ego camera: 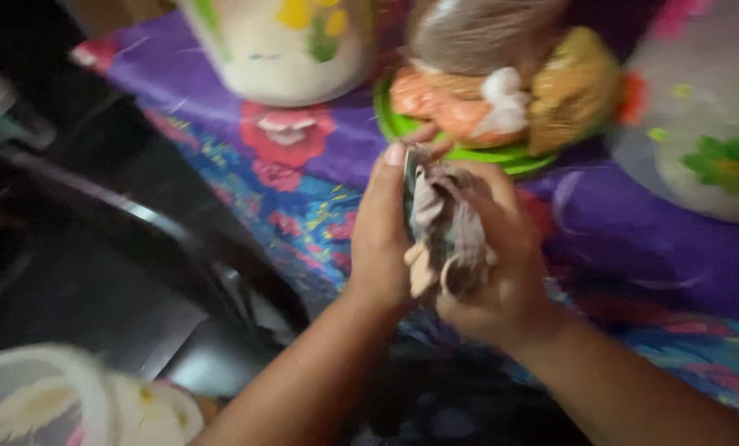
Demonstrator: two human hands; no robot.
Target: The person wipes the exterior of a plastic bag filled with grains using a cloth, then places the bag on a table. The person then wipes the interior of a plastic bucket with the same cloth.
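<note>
Left hand [382,239] and right hand [501,264] both clasping a crumpled grey packet [445,227], green plate [402,125] of bagged foods at twelve o'clock, floral purple cloth [303,190] beneath, pale jar [291,45] at eleven o'clock.

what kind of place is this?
Probably a home kitchen or dining counter. A floral cloth covers the surface, a green plate holds bagged foods, and decorated plastic jars stand behind. Both hands grip a crumpled packet.

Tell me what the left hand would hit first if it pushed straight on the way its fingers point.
Probably the green round plate piled with clear plastic bags of food; the left hand points up at its near rim, though blur leaves depth uncertain.
</note>
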